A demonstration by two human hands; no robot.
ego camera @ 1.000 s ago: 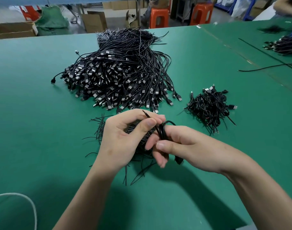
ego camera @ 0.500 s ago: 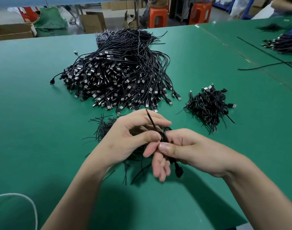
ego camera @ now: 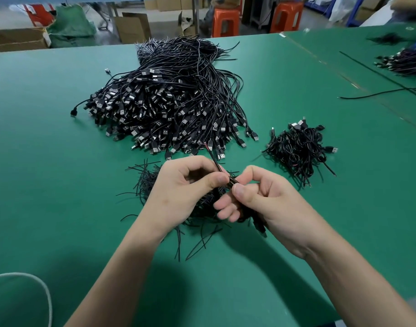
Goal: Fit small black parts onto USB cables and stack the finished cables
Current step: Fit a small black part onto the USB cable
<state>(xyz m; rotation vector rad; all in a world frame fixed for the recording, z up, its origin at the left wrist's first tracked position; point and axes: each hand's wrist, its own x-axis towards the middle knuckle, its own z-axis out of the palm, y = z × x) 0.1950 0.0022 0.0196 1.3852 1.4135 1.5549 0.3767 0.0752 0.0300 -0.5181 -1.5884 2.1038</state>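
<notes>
The left hand [ego camera: 183, 187] has thumb and forefinger nipped on a thin black USB cable [ego camera: 216, 164], whose free tip pokes up toward 11 o'clock from the pinch. Its other fingers curl loosely behind. At that hand's 9 o'clock, and spreading under both wrists, a loose scatter of short black tube-like parts [ego camera: 146, 182] lies on the green felt-topped table [ego camera: 48, 161]. Straight ahead at 12 o'clock sits the big mound of black USB cables [ego camera: 169, 107], silver plugs facing this way.

The right hand [ego camera: 270, 204] meets the left thumb to thumb. It pinches the same cable just below, with its remaining fingers folded round the gathered slack. The cable's plug end [ego camera: 261, 228] dangles beneath the palm at about 6 o'clock. Whether a part is already on the wire I can't make out, as the spot is hidden between the thumbs. At 2 o'clock from the right hand rests the small tangled stack of finished black cables [ego camera: 299, 147].

This looks like the threading step. To do it well, I'd keep the two pinches close so the limp wire end can't buckle. I'd hold the tip straight and slide the part on with a slight roll, not a shove. The slack is best bunched in the right palm, clear of the loose parts below, so nothing snags on the way to the stack.
</notes>
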